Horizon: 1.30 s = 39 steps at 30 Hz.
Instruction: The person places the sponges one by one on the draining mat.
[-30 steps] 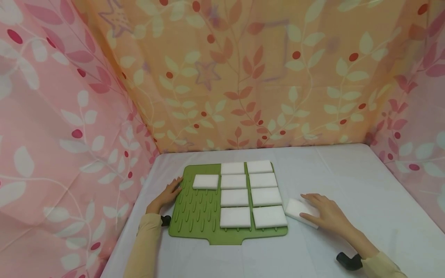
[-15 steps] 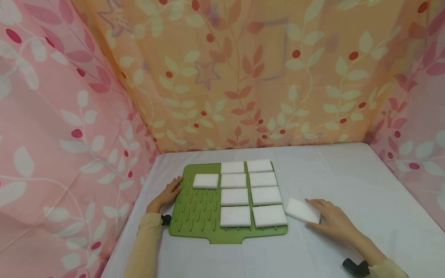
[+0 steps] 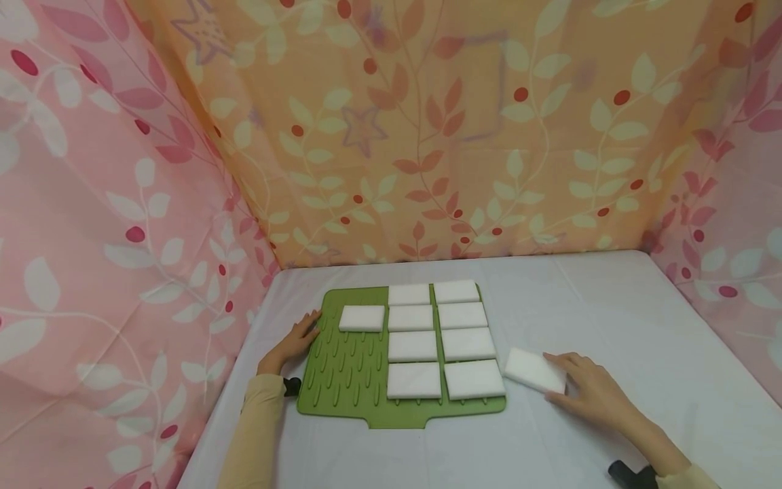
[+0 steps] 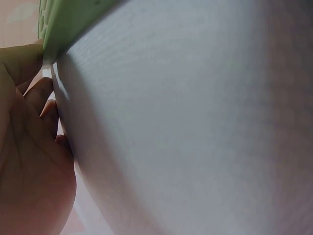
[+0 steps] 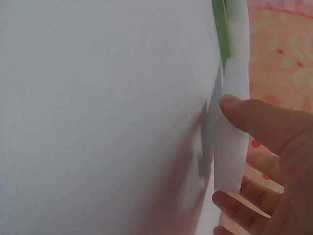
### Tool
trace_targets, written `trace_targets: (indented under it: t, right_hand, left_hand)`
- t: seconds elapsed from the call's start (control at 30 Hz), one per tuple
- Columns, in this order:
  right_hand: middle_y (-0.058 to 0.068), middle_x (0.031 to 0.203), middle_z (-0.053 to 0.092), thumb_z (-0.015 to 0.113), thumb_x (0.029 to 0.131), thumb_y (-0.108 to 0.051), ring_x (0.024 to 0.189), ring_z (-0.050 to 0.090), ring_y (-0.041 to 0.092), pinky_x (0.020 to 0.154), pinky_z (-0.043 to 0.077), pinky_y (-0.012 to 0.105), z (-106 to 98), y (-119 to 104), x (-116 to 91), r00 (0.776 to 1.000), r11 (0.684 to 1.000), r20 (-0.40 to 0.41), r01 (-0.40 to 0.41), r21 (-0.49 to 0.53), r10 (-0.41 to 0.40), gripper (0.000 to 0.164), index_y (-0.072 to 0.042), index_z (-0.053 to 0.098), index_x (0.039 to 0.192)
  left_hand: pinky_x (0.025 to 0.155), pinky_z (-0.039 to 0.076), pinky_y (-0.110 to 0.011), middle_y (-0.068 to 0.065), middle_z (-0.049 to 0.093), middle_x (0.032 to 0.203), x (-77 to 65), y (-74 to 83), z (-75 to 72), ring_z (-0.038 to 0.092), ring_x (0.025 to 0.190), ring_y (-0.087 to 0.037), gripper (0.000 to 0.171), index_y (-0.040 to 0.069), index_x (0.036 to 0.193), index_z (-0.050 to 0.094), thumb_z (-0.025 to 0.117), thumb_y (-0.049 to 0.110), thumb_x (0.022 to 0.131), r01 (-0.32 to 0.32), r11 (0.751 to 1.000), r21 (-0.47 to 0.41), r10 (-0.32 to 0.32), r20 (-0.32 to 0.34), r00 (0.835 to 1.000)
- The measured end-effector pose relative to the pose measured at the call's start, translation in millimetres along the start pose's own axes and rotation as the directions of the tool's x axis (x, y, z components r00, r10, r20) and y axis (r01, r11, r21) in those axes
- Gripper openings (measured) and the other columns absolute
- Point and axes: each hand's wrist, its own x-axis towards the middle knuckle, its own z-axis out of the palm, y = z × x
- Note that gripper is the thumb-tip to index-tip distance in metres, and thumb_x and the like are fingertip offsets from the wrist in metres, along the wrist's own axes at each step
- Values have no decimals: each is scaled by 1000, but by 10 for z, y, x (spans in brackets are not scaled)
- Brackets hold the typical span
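Note:
A green ridged mat lies on the table, bearing white rectangular sponges in two columns on its right half. One more white sponge sits toward its upper left. Beside the mat's left edge is my left hand, fingers extended and touching that edge; the left wrist view has the thumb against the green border. At right my right hand holds a loose white sponge by its right end, thumb on the near side and fingers on the far side. That sponge lies slantwise, close to the mat's right edge.
A white cloth covers the table. Orange floral fabric hangs behind it, with pink floral fabric along the left side and more on the right. A black device is strapped at my right wrist.
My right hand has slid back toward the loose sponge's right end, uncovering more of it. The sponge has shifted slightly right, away from the mat. My left hand stays put.

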Motion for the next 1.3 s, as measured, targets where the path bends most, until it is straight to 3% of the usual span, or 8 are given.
trace_targets:
  t: [0.27, 0.5, 1.1, 1.3]
  right_hand:
    - [10, 110, 59, 78, 71, -40, 98, 56, 32, 74, 45, 53, -110, 46, 64, 1000, 1000, 2, -9, -7, 9, 70, -9, 53, 128]
    - [10, 108, 60, 80, 70, -38, 96, 57, 32, 72, 45, 53, -155, 22, 150, 997, 999, -57, 42, 2, -42, 68, -8, 56, 125]
    - [8, 111, 59, 80, 70, -30, 100, 56, 30, 76, 45, 51, -165, -202, 516, 991, 991, -40, 129, 42, -128, 65, -10, 56, 127]
    - [7, 112, 59, 80, 71, -30, 99, 56, 29, 76, 44, 49, -146, -361, 687, 981, 980, -30, 195, 49, -194, 65, -10, 56, 128]
  left_hand:
    - [106, -3, -65, -31, 13, 148, -15, 21, -1, 3, 137, -49, 52, -6, 145, 20, 40, 9, 99, 0, 1000, 13, 0, -8, 1000]
    - [105, -3, -66, -31, 13, 148, -10, -6, 5, 3, 136, -50, 52, -6, 144, 21, 41, 9, 99, -12, 1000, 12, 12, -8, 1000]
    - [106, -3, -66, -32, 13, 148, 9, -31, 24, 3, 137, -49, 52, -6, 145, 21, 41, 10, 99, -14, 1000, 16, 14, -5, 1000]
    - [103, -2, -68, -35, 14, 145, 3, -42, 20, 3, 134, -53, 52, -8, 143, 22, 41, 9, 99, -42, 999, 0, 42, -21, 999]
